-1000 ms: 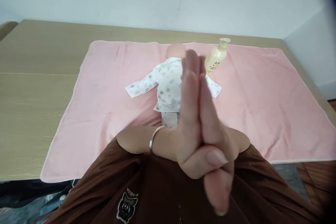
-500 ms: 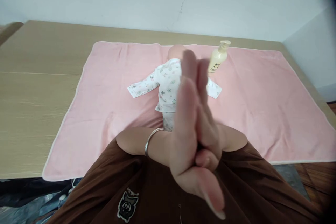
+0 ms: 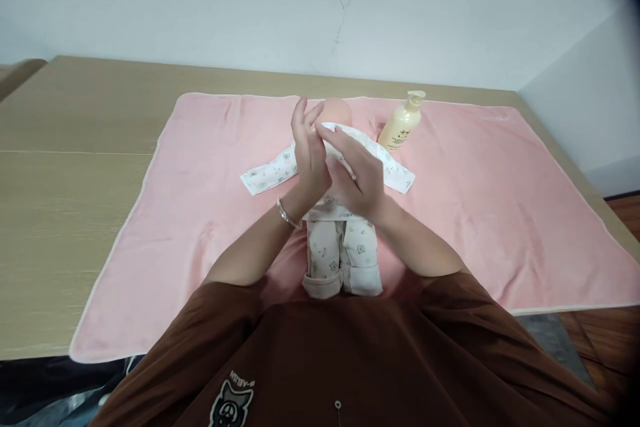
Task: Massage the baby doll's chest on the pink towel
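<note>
My left hand (image 3: 311, 150), with a silver bangle at its wrist, is raised with its fingers stretched out and slightly apart. My right hand (image 3: 359, 172) meets it near the palm, fingers extended toward it. Nothing is seen held in either. Beneath them a doll (image 3: 341, 240) in white patterned clothes lies on a pink blanket (image 3: 200, 180). Its round head (image 3: 336, 111) shows just beyond my hands, its sleeves spread to both sides. My hands hide much of its chest. A pale yellow pump bottle (image 3: 400, 125) is at the right of the doll's head.
The blanket covers part of a wooden table (image 3: 70, 200). A white wall (image 3: 200, 7) rises behind the table's far edge. Dark and bluish items (image 3: 55, 380) show below the table at the lower left. Brown flooring (image 3: 600, 340) appears at the lower right.
My hands have moved down and away from the camera, from upright and pressed together to angled across each other. More of the doll's legs now shows.
</note>
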Demonstrator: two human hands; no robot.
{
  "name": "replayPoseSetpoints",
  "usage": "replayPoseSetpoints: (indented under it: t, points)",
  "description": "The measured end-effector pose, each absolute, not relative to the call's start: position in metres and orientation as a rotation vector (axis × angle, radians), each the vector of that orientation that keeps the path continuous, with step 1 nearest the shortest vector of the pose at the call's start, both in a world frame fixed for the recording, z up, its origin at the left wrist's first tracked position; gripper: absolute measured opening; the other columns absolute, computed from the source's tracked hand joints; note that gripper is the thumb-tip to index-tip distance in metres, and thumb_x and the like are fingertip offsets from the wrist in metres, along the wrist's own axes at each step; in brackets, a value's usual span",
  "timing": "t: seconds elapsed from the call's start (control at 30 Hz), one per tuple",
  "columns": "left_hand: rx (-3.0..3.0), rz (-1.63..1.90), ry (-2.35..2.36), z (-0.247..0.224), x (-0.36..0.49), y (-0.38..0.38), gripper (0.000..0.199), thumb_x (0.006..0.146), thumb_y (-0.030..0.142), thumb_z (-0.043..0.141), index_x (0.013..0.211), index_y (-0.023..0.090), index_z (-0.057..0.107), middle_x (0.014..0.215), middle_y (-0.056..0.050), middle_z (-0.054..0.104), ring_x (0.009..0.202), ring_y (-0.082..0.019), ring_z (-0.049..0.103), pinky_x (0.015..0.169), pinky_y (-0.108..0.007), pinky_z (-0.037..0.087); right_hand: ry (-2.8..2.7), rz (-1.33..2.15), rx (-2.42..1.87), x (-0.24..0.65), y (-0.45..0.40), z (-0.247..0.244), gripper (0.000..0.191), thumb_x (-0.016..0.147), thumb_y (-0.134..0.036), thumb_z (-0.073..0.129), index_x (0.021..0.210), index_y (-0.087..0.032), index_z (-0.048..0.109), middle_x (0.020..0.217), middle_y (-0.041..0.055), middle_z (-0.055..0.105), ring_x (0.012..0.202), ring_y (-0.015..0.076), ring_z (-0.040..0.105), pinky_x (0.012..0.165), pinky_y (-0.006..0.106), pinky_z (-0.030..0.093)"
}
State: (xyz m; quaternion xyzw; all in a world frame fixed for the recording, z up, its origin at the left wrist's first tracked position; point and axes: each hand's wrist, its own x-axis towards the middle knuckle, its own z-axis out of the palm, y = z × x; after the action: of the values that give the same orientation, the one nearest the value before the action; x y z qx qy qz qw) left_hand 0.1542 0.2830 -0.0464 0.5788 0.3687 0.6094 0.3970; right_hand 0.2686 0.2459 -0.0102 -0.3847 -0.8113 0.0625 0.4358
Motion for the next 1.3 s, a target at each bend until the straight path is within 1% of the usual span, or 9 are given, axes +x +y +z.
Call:
replayPoseSetpoints:
  t: [0.1, 0.17, 0.3, 0.47, 0.57, 0.67, 0.87, 1.1, 1.3]
  points:
    - [1.551, 1.526, 1.202, -0.076, 0.151, 0.326, 0.084, 0.094, 0.082, 0.027, 0.156, 0.026, 0.028, 0.161, -0.009, 0.048, 0.154, -0.031, 0.036, 0.129, -0.054, 0.027, -1.970, 0.264, -1.221, 0.271, 0.288, -0.048, 0.050, 0.101, -0.031, 0.032, 0.135, -0.015, 0.065, 0.138, 0.0116, 0.070, 0.132, 0.0235, 0.064, 0.120, 0.046, 0.047]
    - [1.627, 1.455, 1.290, -0.093, 0.147, 0.340, 0.069, 0.099, 0.070, 0.035, 0.146, 0.021, 0.045, 0.148, -0.015, 0.060, 0.142, -0.032, 0.052, 0.123, -0.053, 0.037, -2.054, 0.281, -1.279, 0.272, 0.301, -0.067, 0.049, 0.096, -0.019, 0.037, 0.134, -0.011, 0.066, 0.138, 0.0131, 0.070, 0.132, 0.0253, 0.064, 0.123, 0.049, 0.042]
    - [1.680, 1.433, 1.378, -0.112, 0.144, 0.346, 0.037, 0.105, 0.039, 0.035, 0.127, 0.023, 0.060, 0.130, -0.011, 0.073, 0.124, -0.025, 0.066, 0.112, -0.046, 0.050, -2.215, 0.280, -1.291, 0.274, 0.309, -0.080, 0.054, 0.094, -0.011, 0.039, 0.143, -0.016, 0.063, 0.147, 0.0081, 0.064, 0.142, 0.0222, 0.055, 0.131, 0.049, 0.028]
    - [1.753, 1.437, 1.474, -0.114, 0.146, 0.346, 0.033, 0.096, 0.021, 0.041, 0.121, 0.022, 0.063, 0.130, -0.012, 0.071, 0.127, -0.025, 0.064, 0.116, -0.044, 0.048, -2.208, 0.366, -1.464, 0.294, 0.329, -0.077, 0.053, 0.102, -0.030, 0.043, 0.152, -0.016, 0.053, 0.165, 0.0086, 0.042, 0.158, 0.0275, 0.032, 0.132, 0.055, 0.019]
    - [1.776, 1.396, 1.518, -0.114, 0.146, 0.346, 0.032, 0.093, 0.020, 0.045, 0.120, 0.021, 0.063, 0.129, -0.012, 0.071, 0.126, -0.027, 0.063, 0.115, -0.047, 0.048, -2.093, 0.315, -1.699, 0.297, 0.330, -0.076, 0.065, 0.104, -0.041, 0.041, 0.159, -0.006, 0.039, 0.167, 0.0183, 0.035, 0.158, 0.0338, 0.030, 0.131, 0.058, 0.020]
    - [1.789, 1.366, 1.541, -0.114, 0.145, 0.346, 0.031, 0.094, 0.022, 0.044, 0.118, 0.021, 0.064, 0.129, -0.012, 0.071, 0.126, -0.027, 0.062, 0.116, -0.048, 0.047, -2.080, 0.183, -1.836, 0.284, 0.313, -0.075, 0.064, 0.106, -0.035, 0.036, 0.157, 0.005, 0.037, 0.165, 0.0269, 0.036, 0.157, 0.0370, 0.031, 0.130, 0.058, 0.021]
    - [1.810, 1.338, 1.564, -0.118, 0.145, 0.349, 0.032, 0.094, 0.020, 0.043, 0.118, 0.021, 0.064, 0.129, -0.012, 0.072, 0.124, -0.026, 0.064, 0.113, -0.046, 0.049, -2.325, 0.105, -1.530, 0.272, 0.299, -0.074, 0.054, 0.101, -0.013, 0.030, 0.150, -0.011, 0.054, 0.164, 0.0118, 0.044, 0.158, 0.0250, 0.031, 0.134, 0.054, 0.011]
    - [1.870, 1.348, 1.560, -0.117, 0.146, 0.350, 0.031, 0.093, 0.018, 0.043, 0.115, 0.021, 0.064, 0.125, -0.011, 0.073, 0.122, -0.025, 0.065, 0.112, -0.044, 0.050, -2.181, 0.286, -1.658, 0.293, 0.324, -0.078, 0.061, 0.103, -0.034, 0.040, 0.160, -0.012, 0.040, 0.171, 0.0120, 0.030, 0.160, 0.0316, 0.024, 0.131, 0.058, 0.017]
    - [1.873, 1.363, 1.542, -0.119, 0.145, 0.349, 0.029, 0.092, 0.017, 0.045, 0.112, 0.020, 0.065, 0.123, -0.011, 0.074, 0.121, -0.026, 0.065, 0.112, -0.044, 0.049, -2.195, 0.239, -1.681, 0.291, 0.323, -0.083, 0.062, 0.103, -0.034, 0.038, 0.161, -0.012, 0.037, 0.171, 0.0128, 0.030, 0.159, 0.0324, 0.026, 0.131, 0.060, 0.017]
